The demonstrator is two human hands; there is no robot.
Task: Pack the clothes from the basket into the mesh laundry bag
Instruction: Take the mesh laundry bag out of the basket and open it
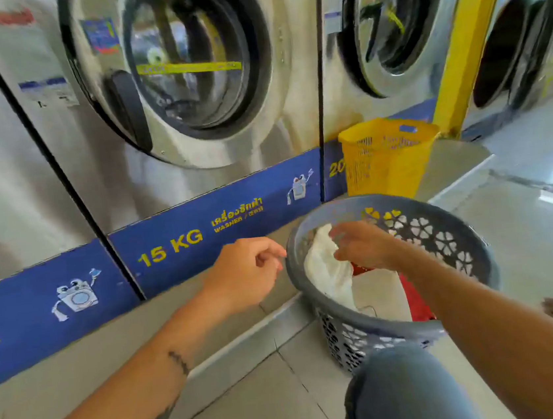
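Head view is looking down at a tiled floor [243,416] in front of a washer [184,82] marked 15 KG. Over on the left, the left hand [244,275] is hovering just outside the grey basket [475,276], fingers loosely curled, gripping nothing. Moving right, the right hand [362,246] is reaching into the basket, fingers pinching a fold of white cloth [327,272] near the basket's far-left rim. Red fabric [416,300] is lying beneath it, towards the near-right side. Everything looks soft and light, so it is likely going to drape and sag; bunching a thick fold should be gripping better than an edge. No mesh bag is showing. Farther right, a yellow basket [386,159] is standing against the machines.
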